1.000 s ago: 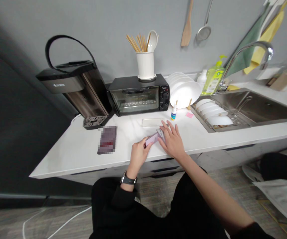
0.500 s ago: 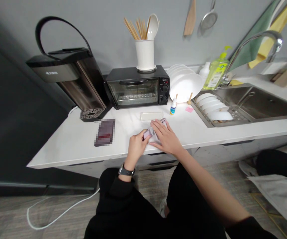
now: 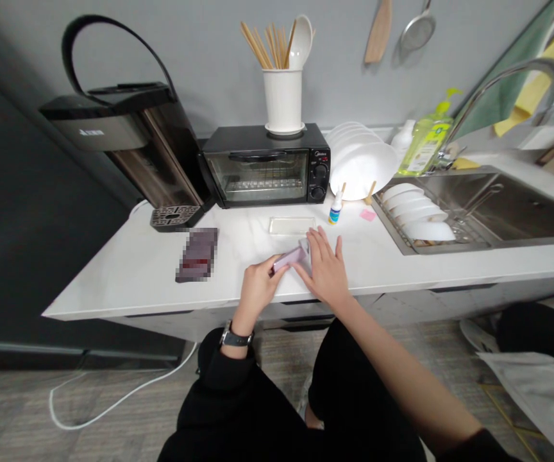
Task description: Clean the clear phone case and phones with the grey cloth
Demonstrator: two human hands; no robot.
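Note:
A flat pinkish-purple object (image 3: pixel 288 258), perhaps a phone, is tilted above the counter's front edge. My left hand (image 3: pixel 258 285) grips its left end between thumb and fingers. My right hand (image 3: pixel 325 269) is at its right end with fingers apart and the thumb close to its lower edge; a greyish cloth-like piece (image 3: pixel 304 246) shows between that hand and the object. Just behind lies a clear, shallow rectangular tray (image 3: pixel 292 225). A small spray bottle (image 3: pixel 335 210) with a blue and yellow label stands to the right, beside a pink slip (image 3: pixel 367 215).
A pixelated dark item (image 3: pixel 198 255) lies on the counter (image 3: pixel 127 276) at left. Behind are a water dispenser (image 3: pixel 156 154), a toaster oven (image 3: pixel 262 173) and white plates (image 3: pixel 363 167). The sink (image 3: pixel 522 205) with bowls is at right. Another person's dark-clothed leg (image 3: pixel 537 330) shows at far right.
My right hand has slid right off the purple object, uncovering more of it. The object is now tilted up in my left hand. The view has shifted slightly.

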